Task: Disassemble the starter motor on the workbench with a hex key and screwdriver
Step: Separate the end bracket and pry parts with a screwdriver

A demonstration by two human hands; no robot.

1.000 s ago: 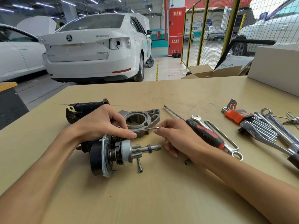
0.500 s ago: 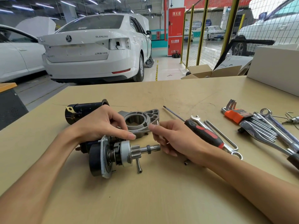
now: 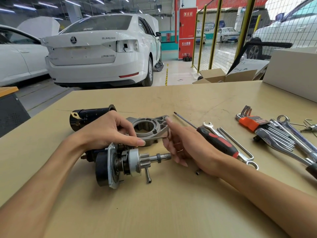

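Note:
The starter motor point(image 3: 120, 162) lies on its side on the workbench point(image 3: 171, 212), pinion shaft pointing right. My left hand point(image 3: 109, 131) is draped over its upper part and grips it, one finger stretched along the top. An L-shaped hex key point(image 3: 155, 138) sticks out to the right from under that finger, with its short arm turned up. My right hand point(image 3: 185, 145) is beside the key's bend with its fingers spread and straight; it touches the short arm, and no finger shows as wrapped round it. A red-and-black screwdriver point(image 3: 217, 143) lies just behind my right wrist.
The removed aluminium nose housing point(image 3: 151, 124) and a black motor casing point(image 3: 89, 117) sit behind the hands. Loose bolts point(image 3: 148, 176) lie in front of the motor. An orange hex key set point(image 3: 252, 122), wrenches point(image 3: 291, 134) and a white box point(image 3: 291, 73) are at the right.
My right hand went from pinching the hex key's end to spread fingers beside it. The key's short arm now points up. My left hand stays on the motor.

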